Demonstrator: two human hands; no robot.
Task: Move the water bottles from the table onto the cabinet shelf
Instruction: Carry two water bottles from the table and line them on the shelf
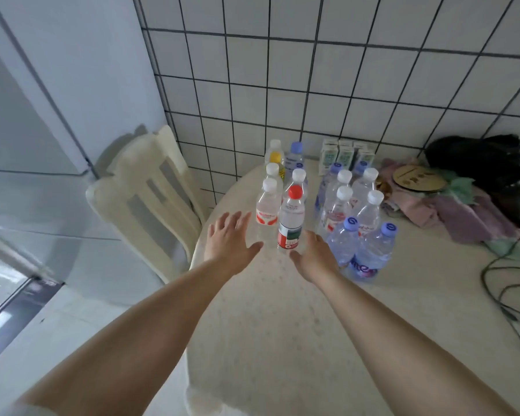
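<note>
Table (pixel 282 325): L hand (pixel 227 240) + R hand (pixel 314 255) spread, flanking red-cap bottle (pixel 290 219).

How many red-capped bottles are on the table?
1: the red-capped bottle stands at the front of the left cluster, just beyond the open left hand and right hand. Others may be hidden behind.

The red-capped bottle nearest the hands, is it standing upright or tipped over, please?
Upright: the red-capped bottle stands on the table, cap uppermost.
</note>
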